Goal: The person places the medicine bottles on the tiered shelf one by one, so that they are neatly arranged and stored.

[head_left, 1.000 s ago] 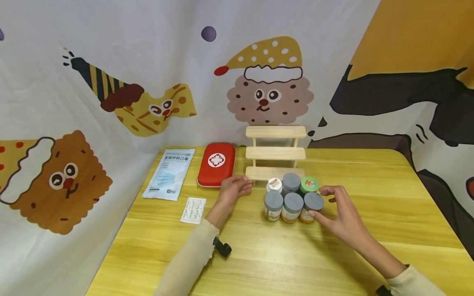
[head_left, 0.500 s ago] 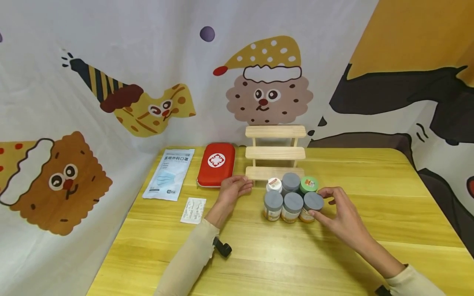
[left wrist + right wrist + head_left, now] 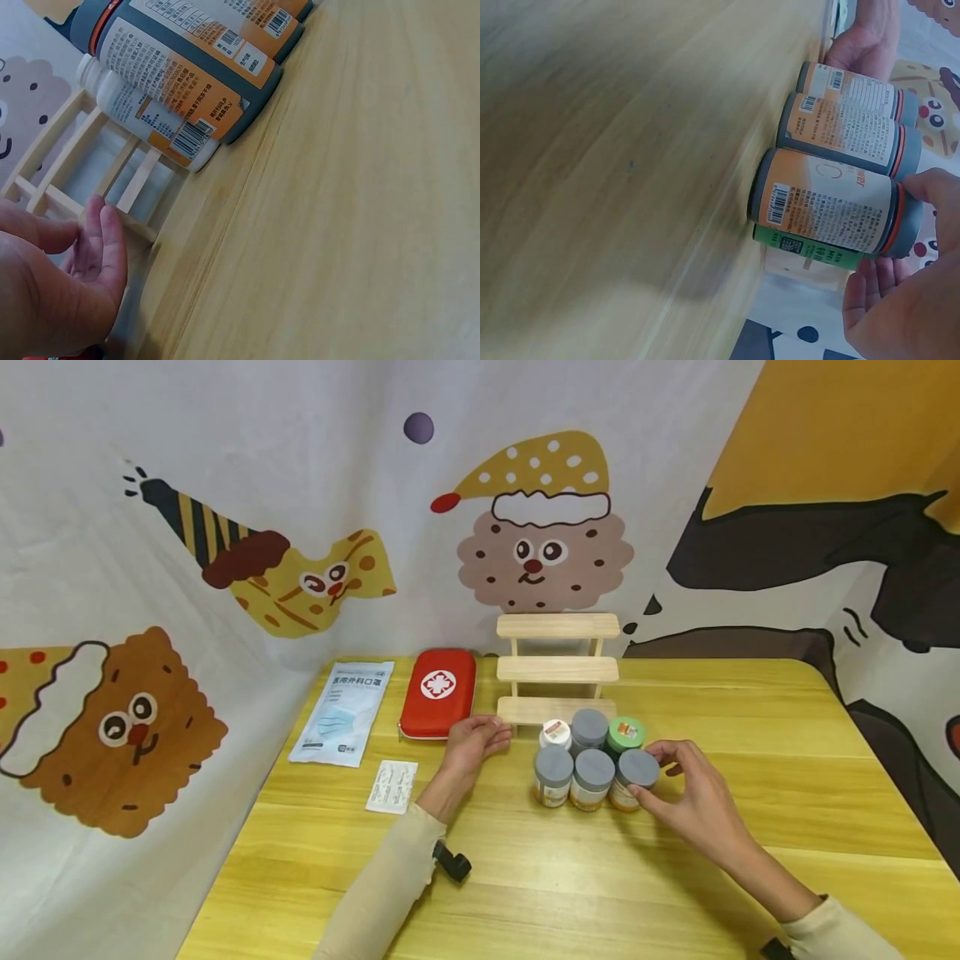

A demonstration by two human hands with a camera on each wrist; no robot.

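Note:
Six-fold rows aside, several jars stand upright, close together on the table. My right hand [image 3: 697, 797] holds the front right grey-lidded jar [image 3: 817, 199] near its lid, thumb on the near side and fingers beyond. Beside it are two more grey-lidded jars [image 3: 553, 777]. Behind them stand a white-capped bottle [image 3: 555, 735], another grey-lidded jar [image 3: 589, 729] and a green-lidded jar [image 3: 626, 735]. My left hand [image 3: 471, 752] lies at the left end of a three-step wooden rack [image 3: 557, 669], fingers extended beside its bottom step. No object shows in its fingers.
Left of the rack lie a red first-aid case [image 3: 438, 695] with a white cross emblem and a blue-white mask packet [image 3: 342, 714]. A small white printed sachet [image 3: 392, 787] is nearer. A cartoon-printed cloth [image 3: 420, 568] hangs behind the wooden table [image 3: 540, 893].
The front right jar has shifted slightly to the right in my right hand, away from the jar beside it. My left hand has stayed at the rack's end.

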